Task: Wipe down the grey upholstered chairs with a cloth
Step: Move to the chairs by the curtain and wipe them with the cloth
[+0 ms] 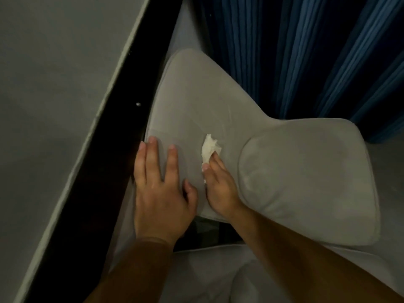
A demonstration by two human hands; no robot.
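1. Right hand has its grip clamped on a small white cloth; the fingers curl round the near end of it and press it down on the chair.
2. Left hand lies flat with its grip apart: straight, spread fingers rest on the near left part of the chair, just beside the dark edge of the bench.
3. Crumpled and soft-looking, the cloth is a narrow wad with its long axis running away from the person, tilted slightly right; its free end sticks out beyond the fingertips.
4. On the grey chair, the cloth sits near the middle of the upholstery, close to where the two padded parts meet.
5. Smooth, matte grey fabric with a suede-like nap covers the chair; its edges are rounded, and one padded part stretches away up the view while a broader rounded one spreads to the right.
6. At left, the bench has a flat, plain grey top with a black edge running diagonally.
7. Behind the chair hangs a blue curtain in deep vertical pleats.
8. Rumpled white fabric lies at the bottom of the view, under the forearms.
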